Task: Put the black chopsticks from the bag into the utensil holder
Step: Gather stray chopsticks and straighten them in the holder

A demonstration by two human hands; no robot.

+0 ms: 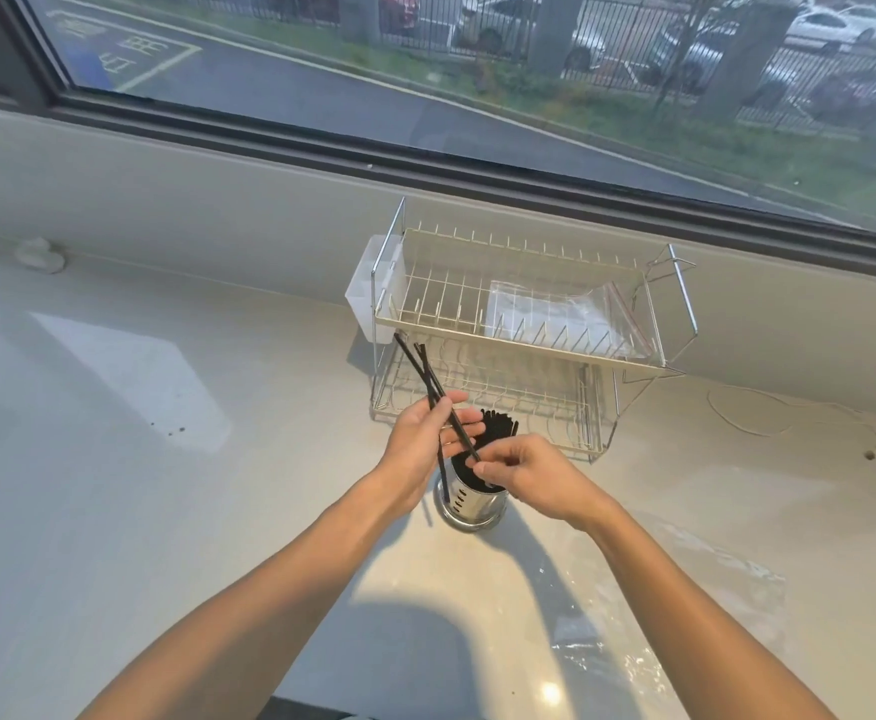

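A shiny metal utensil holder [472, 509] stands on the pale counter, with several black chopsticks [498, 426] upright in it. My left hand [420, 446] grips two more black chopsticks [420, 368] that point up and to the left, just above the holder's left side. My right hand [524, 470] pinches the lower end of one of them over the holder's mouth. A clear plastic bag [633, 605] lies flat on the counter to the right of my right forearm.
A two-tier wire dish rack [519, 335] stands behind the holder against the window wall, with a white side caddy [370, 298] and a clear bag [555, 309] on its upper tier. A thin cord [768, 423] lies on the counter at right.
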